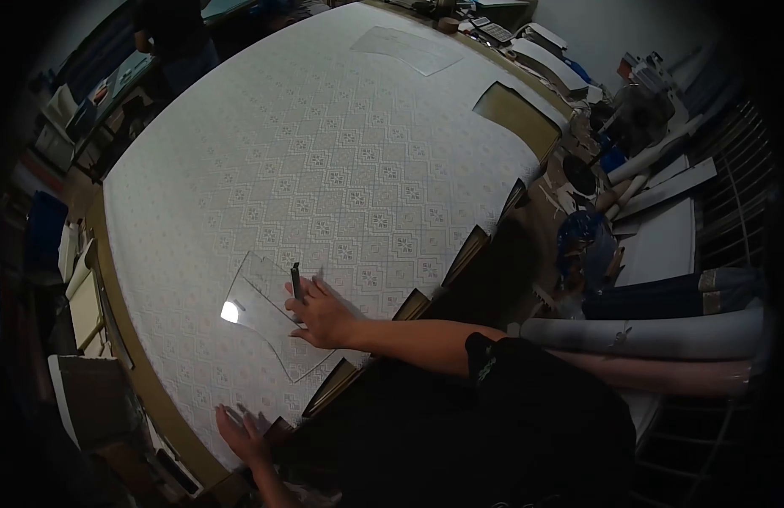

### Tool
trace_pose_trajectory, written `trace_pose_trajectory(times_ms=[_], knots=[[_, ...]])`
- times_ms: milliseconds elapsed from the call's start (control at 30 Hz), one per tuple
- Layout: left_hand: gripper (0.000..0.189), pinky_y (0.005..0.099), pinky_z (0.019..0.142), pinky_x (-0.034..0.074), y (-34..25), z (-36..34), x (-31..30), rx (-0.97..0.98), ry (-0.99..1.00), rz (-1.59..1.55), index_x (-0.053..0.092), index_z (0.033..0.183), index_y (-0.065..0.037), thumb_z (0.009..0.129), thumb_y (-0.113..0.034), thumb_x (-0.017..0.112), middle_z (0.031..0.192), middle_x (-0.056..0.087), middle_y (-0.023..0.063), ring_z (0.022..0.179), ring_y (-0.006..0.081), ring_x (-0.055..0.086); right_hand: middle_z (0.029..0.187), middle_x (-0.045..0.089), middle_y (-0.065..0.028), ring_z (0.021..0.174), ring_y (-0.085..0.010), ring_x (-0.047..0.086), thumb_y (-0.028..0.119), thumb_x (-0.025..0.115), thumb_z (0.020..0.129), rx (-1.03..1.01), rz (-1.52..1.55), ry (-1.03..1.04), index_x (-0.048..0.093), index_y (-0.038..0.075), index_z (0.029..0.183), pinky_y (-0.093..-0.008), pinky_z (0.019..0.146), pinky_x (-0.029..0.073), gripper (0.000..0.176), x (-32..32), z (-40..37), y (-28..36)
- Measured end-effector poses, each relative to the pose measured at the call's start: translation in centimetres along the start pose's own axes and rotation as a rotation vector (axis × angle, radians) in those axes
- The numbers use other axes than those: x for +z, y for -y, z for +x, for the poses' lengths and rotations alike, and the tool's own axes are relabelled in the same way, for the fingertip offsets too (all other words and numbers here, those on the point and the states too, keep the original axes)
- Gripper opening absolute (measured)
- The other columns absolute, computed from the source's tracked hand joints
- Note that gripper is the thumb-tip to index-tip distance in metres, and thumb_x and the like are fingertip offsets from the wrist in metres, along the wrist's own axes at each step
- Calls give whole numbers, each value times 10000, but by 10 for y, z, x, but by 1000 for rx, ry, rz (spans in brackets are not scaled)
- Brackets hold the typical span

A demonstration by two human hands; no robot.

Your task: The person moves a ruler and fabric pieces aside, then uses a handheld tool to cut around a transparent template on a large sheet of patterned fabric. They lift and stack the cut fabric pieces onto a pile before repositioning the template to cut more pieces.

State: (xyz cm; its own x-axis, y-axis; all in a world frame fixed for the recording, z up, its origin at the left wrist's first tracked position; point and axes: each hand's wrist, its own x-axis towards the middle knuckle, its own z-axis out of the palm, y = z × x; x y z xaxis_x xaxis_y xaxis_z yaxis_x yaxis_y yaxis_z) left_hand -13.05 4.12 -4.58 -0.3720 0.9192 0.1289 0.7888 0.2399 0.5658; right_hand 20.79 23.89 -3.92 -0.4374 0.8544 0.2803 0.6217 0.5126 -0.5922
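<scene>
My right hand [324, 320] is closed around a slim black tool [296, 279] that looks like a pen or cutter, and its tip is hidden. The hand rests over a clear plastic template [265, 317] with a curved edge and a bright light glare. The template lies flat on white patterned fabric [332, 178] spread over a large table. Near the table's lower left edge, my left hand [242, 433] has its fingers apart on the fabric and holds nothing. A second clear template [406, 52] lies towards the far end.
Cut-outs along the fabric's right side show the brown tabletop [523, 114]. Fabric rolls [646, 339] and a fan [641, 110] stand on the right. Another person [176, 42] stands beyond the far left edge. Boxes [91, 398] sit beside the left edge.
</scene>
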Motion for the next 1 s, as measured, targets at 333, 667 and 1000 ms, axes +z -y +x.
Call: trace_pose_trajectory(times_ms=[333,667,1000], knots=[[719,541,1242,240,109,65,-23,342,165,299,385,1550,34,974,-306,650,1634,344,266,1510,465,309,1470,484,-309,1309,-484,506,234,830,819,11,16,-167,494,70,1234,-566,1193,340,559,9,-7,4],[625,542,1198,338,102,58,-40,402,-1,120,546,1405,49,898,-264,734,1496,510,275,1418,465,432,1232,623,-188,1113,-415,560,279,849,810,219,-319,-401,373,-41,1470,-507,1001,460,874,62,-57,62],[621,546,1171,362,98,55,-43,407,-82,-88,530,1410,12,893,-245,761,1436,548,244,1371,469,451,1237,603,-181,1116,-419,568,218,839,845,121,-251,-294,395,-12,1466,-500,1000,467,797,100,-45,119]])
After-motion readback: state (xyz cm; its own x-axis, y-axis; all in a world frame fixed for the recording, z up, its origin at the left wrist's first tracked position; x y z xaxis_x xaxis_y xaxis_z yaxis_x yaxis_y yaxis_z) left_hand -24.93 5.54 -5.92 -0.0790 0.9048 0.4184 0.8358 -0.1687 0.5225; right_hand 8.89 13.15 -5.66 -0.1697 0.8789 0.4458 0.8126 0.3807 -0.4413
